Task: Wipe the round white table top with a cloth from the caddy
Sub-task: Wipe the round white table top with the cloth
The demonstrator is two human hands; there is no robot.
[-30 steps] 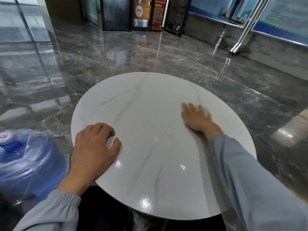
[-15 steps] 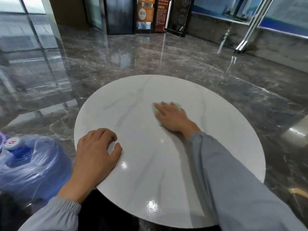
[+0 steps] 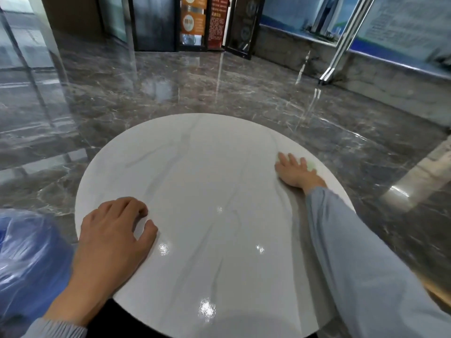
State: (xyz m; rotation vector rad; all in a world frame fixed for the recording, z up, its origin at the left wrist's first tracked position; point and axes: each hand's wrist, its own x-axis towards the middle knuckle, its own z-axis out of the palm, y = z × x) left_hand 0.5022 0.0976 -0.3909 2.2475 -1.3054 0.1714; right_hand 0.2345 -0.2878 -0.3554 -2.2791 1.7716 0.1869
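The round white table top (image 3: 207,191) with faint grey veins fills the middle of the head view. My right hand (image 3: 294,173) lies flat near the table's far right edge, fingers straight, pressing a pale green cloth (image 3: 311,165) onto the surface. Only a small corner of the cloth shows past my fingers. My left hand (image 3: 112,232) rests on the near left edge of the table, fingers loosely curled, holding nothing. The caddy is not in view.
A large blue water bottle wrapped in plastic (image 3: 26,262) stands on the floor at the left, close to my left arm. Glossy dark marble floor (image 3: 219,89) surrounds the table. A dark doorway with signs (image 3: 195,23) and a slanted metal post (image 3: 341,45) stand far behind.
My right hand slid the cloth from the right side to the table's middle, then back out to the far right edge. My left hand stayed on the near left edge.
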